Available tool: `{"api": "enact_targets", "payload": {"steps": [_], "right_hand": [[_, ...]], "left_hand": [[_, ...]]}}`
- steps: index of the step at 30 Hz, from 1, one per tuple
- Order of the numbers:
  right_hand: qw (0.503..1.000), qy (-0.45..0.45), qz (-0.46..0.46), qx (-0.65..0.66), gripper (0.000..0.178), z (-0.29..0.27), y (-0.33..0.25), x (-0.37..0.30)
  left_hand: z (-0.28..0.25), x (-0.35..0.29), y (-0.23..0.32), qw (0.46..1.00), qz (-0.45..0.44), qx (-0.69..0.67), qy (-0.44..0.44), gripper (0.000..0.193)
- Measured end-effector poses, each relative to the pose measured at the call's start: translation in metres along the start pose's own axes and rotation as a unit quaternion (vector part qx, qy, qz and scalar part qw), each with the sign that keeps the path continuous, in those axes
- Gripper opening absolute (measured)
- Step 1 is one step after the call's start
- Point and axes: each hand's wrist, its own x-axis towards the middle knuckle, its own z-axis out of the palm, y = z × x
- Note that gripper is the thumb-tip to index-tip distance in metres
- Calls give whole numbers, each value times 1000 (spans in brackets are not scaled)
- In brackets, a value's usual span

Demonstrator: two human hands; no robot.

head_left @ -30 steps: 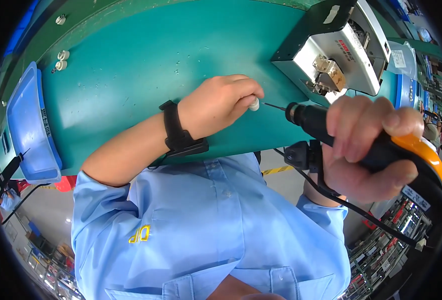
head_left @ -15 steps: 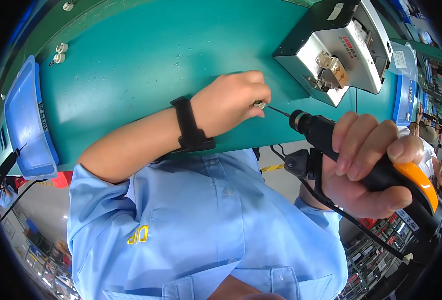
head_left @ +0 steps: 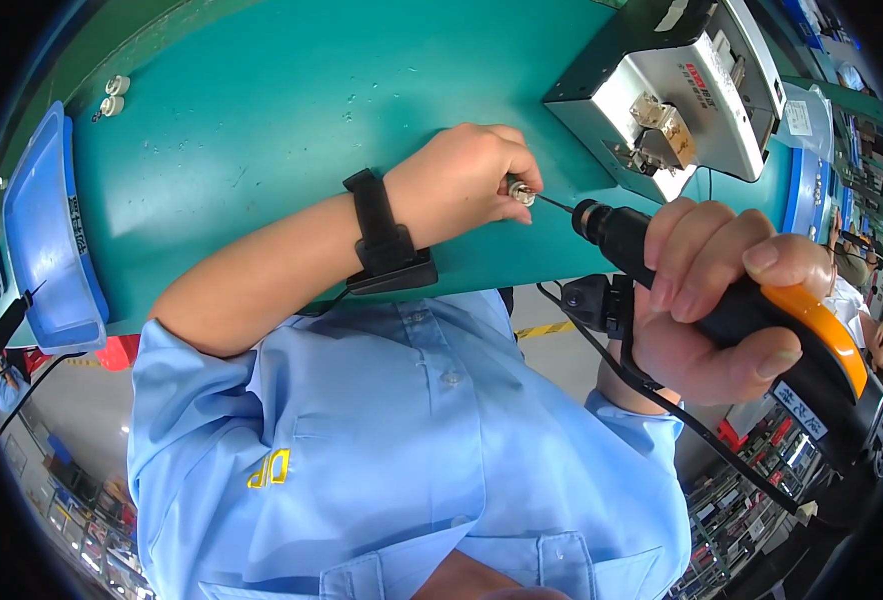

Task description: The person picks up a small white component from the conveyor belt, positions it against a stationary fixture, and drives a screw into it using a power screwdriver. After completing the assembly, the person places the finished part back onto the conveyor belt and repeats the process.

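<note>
My left hand (head_left: 469, 178) is closed, pinching a small round white part with metal on it (head_left: 522, 192) between thumb and fingers above the green mat. In my right hand (head_left: 717, 300) is a black electric screwdriver (head_left: 622, 236) with an orange lever along its grip. Its thin bit points left at the small part, and the tip is at or very near it; I cannot tell whether they touch. The fingers partly cover the small part.
A black and silver box-shaped machine (head_left: 662, 110) stands at the far right of the green mat (head_left: 262, 120). A blue tray (head_left: 57, 235) lies at the left, with two small white round parts (head_left: 114, 96) beyond it. A black cable (head_left: 702, 430) hangs by my right wrist.
My left hand has tilted and its fingers have shifted, so more of the small part shows. The screwdriver has moved slightly left and up with my right hand.
</note>
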Motion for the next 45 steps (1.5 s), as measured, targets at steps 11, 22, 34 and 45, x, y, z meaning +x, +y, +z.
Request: {"api": "enact_targets", "payload": {"steps": [11,22,34,45], "right_hand": [[999,-37,11,-12,45,3,-3,5],[999,-43,9,-26,43,7,-7,4],[999,-39,4,-24,43,11,-7,0],[999,-36,27,1,41,9,4,9]], "left_hand": [[1,-2,1,1000,12,-8,6,20],[2,-3,-1,1000,16,-6,6,20],[2,-5,0,1000,24,-4,8,21],[3,-4,0,999,46,-9,20,21]]}}
